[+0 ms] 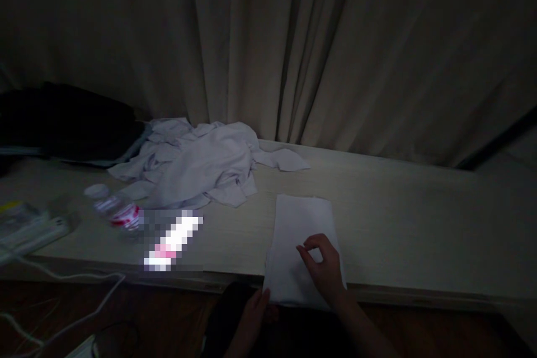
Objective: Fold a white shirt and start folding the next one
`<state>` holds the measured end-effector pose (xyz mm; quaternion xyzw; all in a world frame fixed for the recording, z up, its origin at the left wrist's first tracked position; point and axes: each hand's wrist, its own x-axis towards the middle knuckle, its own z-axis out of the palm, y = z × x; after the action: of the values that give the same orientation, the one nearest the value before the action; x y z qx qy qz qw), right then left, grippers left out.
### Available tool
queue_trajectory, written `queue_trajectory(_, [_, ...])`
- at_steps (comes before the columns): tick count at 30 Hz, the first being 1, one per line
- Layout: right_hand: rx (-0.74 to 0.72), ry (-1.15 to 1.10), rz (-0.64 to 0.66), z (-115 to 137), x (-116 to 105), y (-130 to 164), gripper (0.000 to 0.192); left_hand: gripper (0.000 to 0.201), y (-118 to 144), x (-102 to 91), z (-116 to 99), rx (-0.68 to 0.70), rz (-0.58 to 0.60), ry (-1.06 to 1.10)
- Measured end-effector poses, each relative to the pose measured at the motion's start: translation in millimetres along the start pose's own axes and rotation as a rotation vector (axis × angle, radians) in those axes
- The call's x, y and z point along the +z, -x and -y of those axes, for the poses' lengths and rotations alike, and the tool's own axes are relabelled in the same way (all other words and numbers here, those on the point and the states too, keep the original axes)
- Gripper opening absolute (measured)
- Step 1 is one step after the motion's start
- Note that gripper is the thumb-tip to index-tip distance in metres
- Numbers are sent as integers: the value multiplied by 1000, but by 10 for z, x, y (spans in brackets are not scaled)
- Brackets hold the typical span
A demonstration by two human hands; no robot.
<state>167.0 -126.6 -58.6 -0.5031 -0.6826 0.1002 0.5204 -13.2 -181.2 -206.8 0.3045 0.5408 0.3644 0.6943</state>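
Head view, downward (near table point(398, 218))

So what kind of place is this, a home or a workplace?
Probably a dim room in a home, perhaps a bedroom: long curtains hang behind a pale table, a crumpled garment lies on it, and both hands rest on a folded white cloth.

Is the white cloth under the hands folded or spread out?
Folded: the white cloth lies as a neat flat rectangle with straight edges, unlike the crumpled garment.
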Motion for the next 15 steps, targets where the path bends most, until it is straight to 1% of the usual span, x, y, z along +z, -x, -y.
queue_trajectory(3, [-60,-9,-20,97,-104,20,16,58,-19,-10,24,25,12,-8])
queue_trajectory(8, [-240,-24,-41,264,-238,34,27,58,-21,-12,11,11,-3,-39])
queue_trajectory(12, [-277,-8,-33,334,-296,44,29,57,36,15,-75,22,-9,-70])
queue_trajectory(15, [-289,0,-16,343,-315,54,28,55,55,20,-98,38,-3,-89])
